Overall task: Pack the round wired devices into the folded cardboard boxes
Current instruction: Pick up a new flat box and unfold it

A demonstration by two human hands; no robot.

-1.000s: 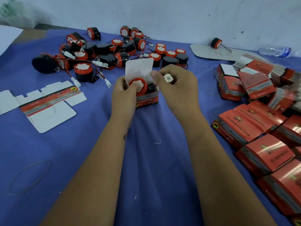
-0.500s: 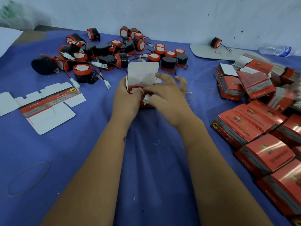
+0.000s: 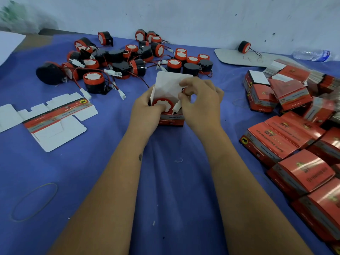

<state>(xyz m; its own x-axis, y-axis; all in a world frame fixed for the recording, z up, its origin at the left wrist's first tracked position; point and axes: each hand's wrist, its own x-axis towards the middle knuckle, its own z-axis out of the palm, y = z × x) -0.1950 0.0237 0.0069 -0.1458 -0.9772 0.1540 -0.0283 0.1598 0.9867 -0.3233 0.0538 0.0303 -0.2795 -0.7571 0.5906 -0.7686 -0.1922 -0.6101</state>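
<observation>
Round wired device, red-rimmed with a white face, sitting inside open red cardboard box, white lid flap standing up behind. Left hand curled round the box's left side, thumb pressed onto the device's face. Right hand just right of the box, fingertips pinching the device's red-and-black wire, white connector dangling below the pinch into the box's right corner. Box resting on blue cloth.

Behind the box, towards the wall: loose pile of round devices, black bodies, red rims, tangled wires and white plugs; nearest one upright, behind and left of the box. Single device on a pale flat board, behind and right of the box; clear plastic bottle lying further right.

Left of the box: unfolded flat carton, white inside up, red strip across. Nearer and further left of the box: rubber band in a loop on the cloth.

Right of the box: heap of closed red boxes; behind that heap, a stack of flat cartons, somewhat blurred.
</observation>
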